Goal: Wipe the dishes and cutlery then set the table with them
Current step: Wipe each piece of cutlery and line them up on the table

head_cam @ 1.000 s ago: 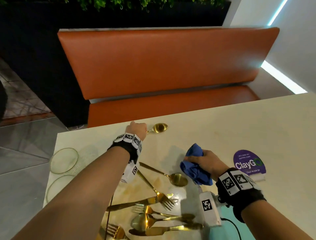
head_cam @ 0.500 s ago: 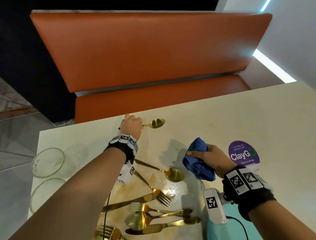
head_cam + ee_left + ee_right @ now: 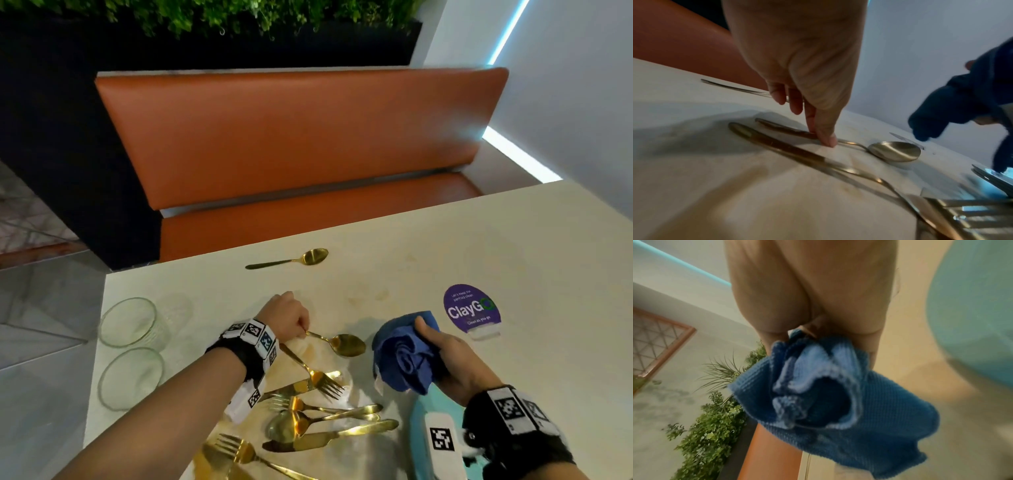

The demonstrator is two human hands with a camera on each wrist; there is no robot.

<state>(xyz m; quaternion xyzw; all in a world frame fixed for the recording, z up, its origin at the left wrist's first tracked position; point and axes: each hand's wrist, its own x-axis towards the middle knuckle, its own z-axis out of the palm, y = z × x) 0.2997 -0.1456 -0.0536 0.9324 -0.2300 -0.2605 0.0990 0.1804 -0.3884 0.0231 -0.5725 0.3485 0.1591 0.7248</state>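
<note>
Two hands work over the cream table point(image 3: 462, 246). The left hand point(image 3: 286, 317) has thumb and forefinger tips point(image 3: 826, 139) pinched on the handle of a gold spoon point(image 3: 342, 343) lying flat; only the left wrist view shows this contact, and the other fingers hanging loosely curled clear of the table. The right hand point(image 3: 455, 359) grips a bunched blue cloth point(image 3: 407, 356), fingers curled round it; the right wrist view shows folds spilling from the fist point(image 3: 818, 296), with a pale blue plate point(image 3: 972, 313) beside. The head view alone shows a second spoon point(image 3: 294, 259) lying apart near the far edge, a heap of gold cutlery point(image 3: 318, 418) near the left wrist, two glass dishes point(image 3: 128, 349) at the left edge, and a purple sticker point(image 3: 471, 308).
</note>
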